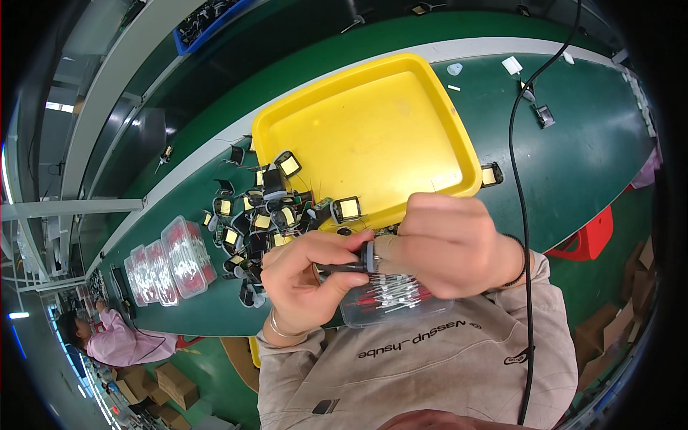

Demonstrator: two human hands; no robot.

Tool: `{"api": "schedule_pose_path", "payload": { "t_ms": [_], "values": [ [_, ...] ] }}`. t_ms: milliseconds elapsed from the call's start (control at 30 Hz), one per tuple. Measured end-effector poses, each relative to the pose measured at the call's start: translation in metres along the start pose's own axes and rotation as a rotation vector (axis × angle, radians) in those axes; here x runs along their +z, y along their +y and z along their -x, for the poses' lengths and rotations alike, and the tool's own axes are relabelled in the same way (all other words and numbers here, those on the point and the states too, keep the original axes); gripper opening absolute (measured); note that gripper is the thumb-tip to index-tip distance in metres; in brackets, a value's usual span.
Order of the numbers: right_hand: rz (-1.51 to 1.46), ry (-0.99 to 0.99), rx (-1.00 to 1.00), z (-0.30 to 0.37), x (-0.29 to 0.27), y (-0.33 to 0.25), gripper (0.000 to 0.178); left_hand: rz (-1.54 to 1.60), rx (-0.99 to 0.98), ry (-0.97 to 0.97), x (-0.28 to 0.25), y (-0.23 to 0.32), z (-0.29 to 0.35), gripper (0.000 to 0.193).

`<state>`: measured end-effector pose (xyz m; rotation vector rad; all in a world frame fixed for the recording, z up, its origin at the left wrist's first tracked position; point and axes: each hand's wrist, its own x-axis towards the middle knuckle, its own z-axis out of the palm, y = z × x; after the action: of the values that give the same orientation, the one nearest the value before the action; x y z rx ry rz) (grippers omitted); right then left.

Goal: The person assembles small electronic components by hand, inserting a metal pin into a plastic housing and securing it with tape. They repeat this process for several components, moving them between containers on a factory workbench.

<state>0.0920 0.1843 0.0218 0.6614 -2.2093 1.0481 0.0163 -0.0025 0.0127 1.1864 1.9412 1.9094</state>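
Observation:
My left hand (299, 278) pinches a small black electronic part (368, 256) with a grey rim between thumb and fingers, in front of my chest. Closed against that part's right side is my right hand (453, 247); its fingertips are turned away, so what they grip cannot be made out. Just beneath both hands sits a clear plastic box (416, 313) of thin leads (398, 292) with red and white ends. To the left, a heap of similar black parts (274, 185) with pale yellow pads spreads over the table and onto the tray's edge.
A large yellow tray (373, 122) lies beyond my hands. Several clear boxes (188, 256) of leads stand at the left. A black cable (513, 158) hangs down the right side. Loose parts (545, 116) lie far right. Another person (118, 333) sits at far left.

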Motion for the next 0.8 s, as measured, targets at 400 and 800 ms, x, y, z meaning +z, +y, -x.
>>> {"api": "schedule_pose_path", "payload": {
  "t_ms": [400, 800],
  "values": [
    [0.018, 0.127, 0.265, -0.006, -0.003, 0.017, 0.014, 0.201, -0.207, 0.073, 0.000, -0.007, -0.013, 0.023],
    [0.176, 0.402, 0.442, -0.010, -0.019, 0.050, 0.064, -0.709, 0.022, 0.263, -0.056, -0.125, -0.162, 0.029]
  ]
}}
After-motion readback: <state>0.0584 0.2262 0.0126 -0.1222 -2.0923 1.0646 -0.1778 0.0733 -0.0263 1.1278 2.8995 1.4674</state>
